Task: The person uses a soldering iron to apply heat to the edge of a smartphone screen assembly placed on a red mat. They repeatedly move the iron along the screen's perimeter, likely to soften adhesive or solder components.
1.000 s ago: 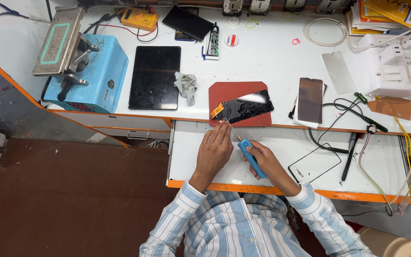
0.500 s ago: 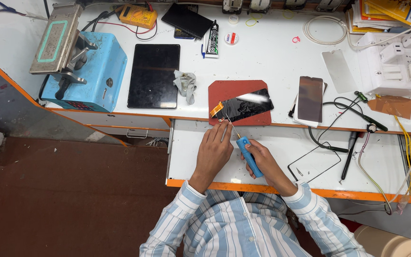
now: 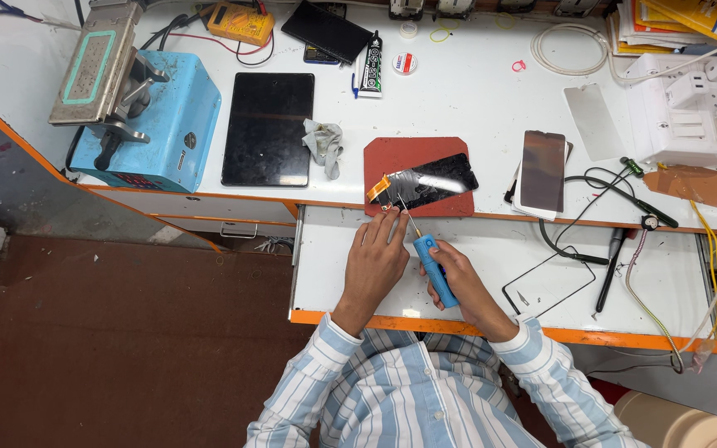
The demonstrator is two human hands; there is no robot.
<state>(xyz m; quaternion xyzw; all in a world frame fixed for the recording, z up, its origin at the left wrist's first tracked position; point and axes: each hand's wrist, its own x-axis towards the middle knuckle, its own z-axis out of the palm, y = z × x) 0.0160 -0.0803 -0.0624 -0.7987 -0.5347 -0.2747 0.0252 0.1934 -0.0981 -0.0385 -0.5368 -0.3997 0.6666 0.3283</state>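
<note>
My right hand (image 3: 458, 278) grips a blue-handled screwdriver (image 3: 435, 267) whose thin metal tip points up toward the lower left corner of a black phone screen (image 3: 426, 179). That screen lies on a red mat (image 3: 392, 158) at the bench's front edge, with an orange flex strip (image 3: 380, 187) at its left end. My left hand (image 3: 378, 264) rests on the pull-out shelf (image 3: 325, 257), fingertips beside the tool's tip and the flex strip. Whether the fingers pinch anything is hidden.
A blue machine (image 3: 149, 116) with a metal plate stands at left, a dark tablet (image 3: 268, 127) and grey cloth (image 3: 324, 145) beside it. A second phone (image 3: 543, 171), clear film (image 3: 594, 121), a black frame (image 3: 549, 284), cables and a white power strip (image 3: 684, 116) fill the right side.
Both hands have stayed nearly in place; the left hand's fingers and the screwdriver tip have shifted slightly at the screen's lower left corner.
</note>
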